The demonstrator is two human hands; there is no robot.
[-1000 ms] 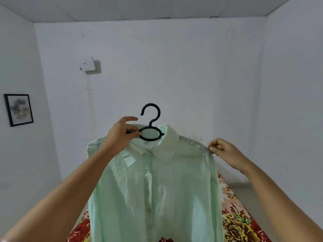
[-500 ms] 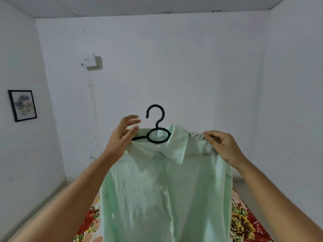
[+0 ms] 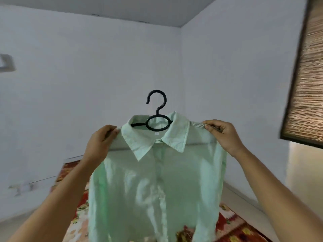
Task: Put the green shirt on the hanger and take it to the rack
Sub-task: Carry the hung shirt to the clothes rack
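A pale green button-up shirt (image 3: 157, 186) hangs in front of me on a black plastic hanger (image 3: 157, 110). The hanger's hook and ring stick up out of the collar; its arms are hidden inside the shoulders. My left hand (image 3: 102, 138) pinches the shirt's left shoulder just beside the collar. My right hand (image 3: 222, 135) grips the right shoulder in the same way. Both hands hold the shirt up at chest height. No rack is in view.
A mattress with a red floral cover (image 3: 232, 229) lies on the floor below the shirt. White walls meet in a corner behind. A window with a brown bamboo blind (image 3: 307, 81) is on the right wall. A small white box (image 3: 6, 62) sits on the left wall.
My left hand has left the hanger's neck and taken the shirt's left shoulder. The view has swung to the right, bringing the blind into sight and the picture frame out of it.
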